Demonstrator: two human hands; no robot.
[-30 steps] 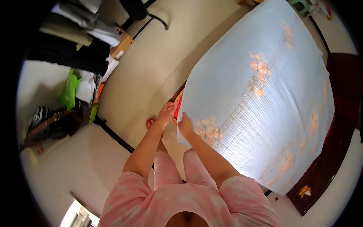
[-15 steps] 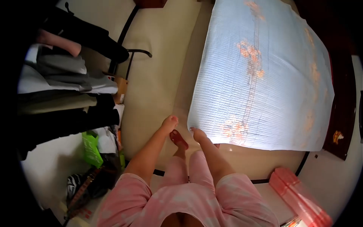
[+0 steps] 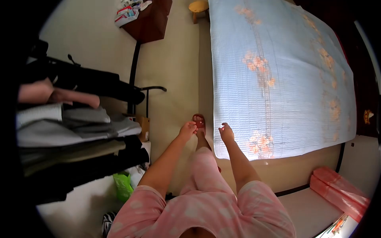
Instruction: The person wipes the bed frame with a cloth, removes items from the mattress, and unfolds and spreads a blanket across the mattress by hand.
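My left hand (image 3: 188, 130) hangs over the floor just beside a red slipper (image 3: 199, 117) on my foot, its fingers loosely curled and slightly apart, with nothing visible in it. Over the near left corner of the bed is my right hand (image 3: 226, 132), empty, the thumb and fingers apart. A pale blue quilted bed cover (image 3: 293, 83) with orange flower patterns lies spread across the bed. Whether my right hand touches the cover, I cannot tell.
Dark and grey clothes (image 3: 79, 131) hang on a rack at the left. A green bag (image 3: 123, 185) sits below them. Ahead stand a dark red cabinet (image 3: 149, 23) and a wooden stool (image 3: 198, 6). Something wrapped in red-pink (image 3: 337, 190) lies at the right.
I have stepped forward along the bed's left side, and the cabinet and stool have come further into view. My right hand has left the cover's near corner edge.
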